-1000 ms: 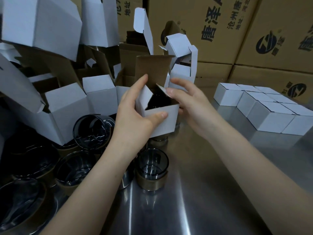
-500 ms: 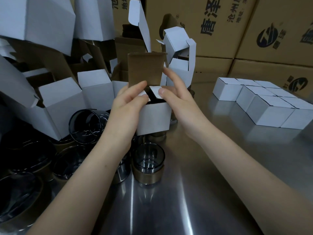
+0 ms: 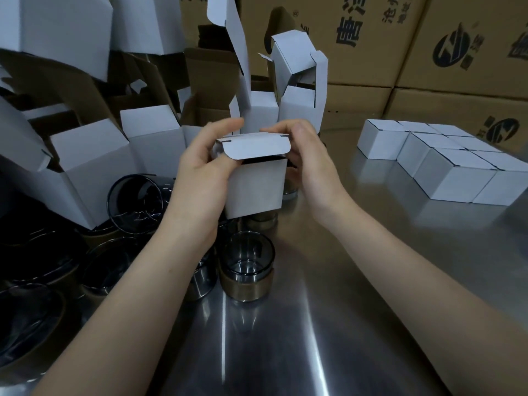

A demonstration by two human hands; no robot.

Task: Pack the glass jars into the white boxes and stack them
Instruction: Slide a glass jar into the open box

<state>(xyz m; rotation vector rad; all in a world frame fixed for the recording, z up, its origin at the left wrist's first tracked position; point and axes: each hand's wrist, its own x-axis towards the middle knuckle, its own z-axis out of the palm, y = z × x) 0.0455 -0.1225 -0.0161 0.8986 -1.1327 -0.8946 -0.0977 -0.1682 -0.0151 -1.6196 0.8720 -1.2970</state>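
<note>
Jars (image 3: 245,270) left; seemingly open tabletop (image 3: 357,295) right.

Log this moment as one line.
left hand: grips white box | right hand: holds lid down | tuck flap: not yet inserted

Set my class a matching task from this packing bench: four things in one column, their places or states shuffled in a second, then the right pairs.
Things: 1 held white box; 2 closed white boxes; 3 centre glass jar; 4 brown cartons.
States: A stacked behind the table; B gripped by left hand and right hand, lid untucked; C upright beside the left forearm; D grouped on the table's right side.
Pairs: 1-B, 2-D, 3-C, 4-A.
</note>
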